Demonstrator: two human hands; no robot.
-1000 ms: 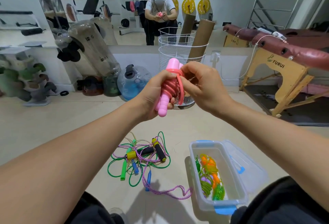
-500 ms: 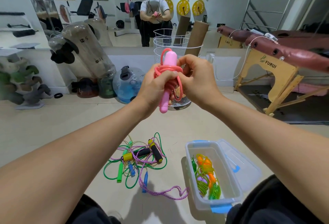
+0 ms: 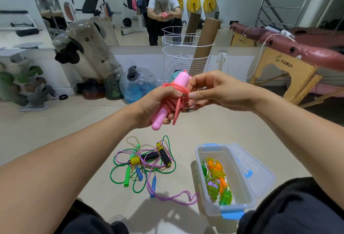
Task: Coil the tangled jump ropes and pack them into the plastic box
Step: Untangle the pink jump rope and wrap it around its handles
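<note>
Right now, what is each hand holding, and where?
Left hand grips the pink jump rope around its coiled handles; right hand pinches its cord near the top.

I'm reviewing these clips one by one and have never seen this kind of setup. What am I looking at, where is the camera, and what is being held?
There is no machine here. A person wears a camera on the head, so the single picture looks forward and down along both bare arms. The wall mirror ahead reflects that person.

The left hand grips a pink plastic jump-rope handle wound with pink rope. The right hand pinches a strand of that rope at the bundle.

On the pale floor below lies a tangled pile of green and purple ropes with green, blue and black foam handles. Beside it, to the right, stands a clear plastic box with blue clips, its lid open, holding green and orange coiled ropes.
</note>
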